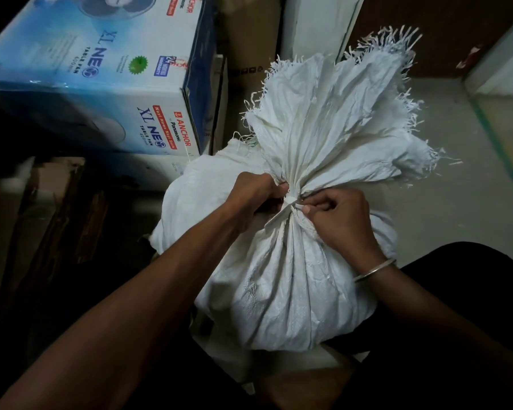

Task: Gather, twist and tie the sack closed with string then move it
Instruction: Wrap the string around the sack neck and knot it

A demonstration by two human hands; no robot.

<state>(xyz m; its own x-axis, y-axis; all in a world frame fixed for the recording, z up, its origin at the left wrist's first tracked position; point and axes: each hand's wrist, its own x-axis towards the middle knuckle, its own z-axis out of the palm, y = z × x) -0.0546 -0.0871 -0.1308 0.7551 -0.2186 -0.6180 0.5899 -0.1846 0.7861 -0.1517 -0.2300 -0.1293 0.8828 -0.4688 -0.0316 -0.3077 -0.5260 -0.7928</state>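
Tension is the main thing for this knot. The white woven sack point(293, 285) stands close before the person, just beside the table fan carton point(101, 84), its neck gathered and its frayed mouth fanning out above. The left hand point(252, 193) curls tightly on the neck's left side, and the right hand point(335, 220) pinches an end of the string point(289, 204). The pull should go level and away from the neck, so that the knot bites under the flare.

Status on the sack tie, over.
Both at the neck: left grip clutching gathered sack, right grip pinching string. String wrapped, sack not yet moved. Fan box close alongside.
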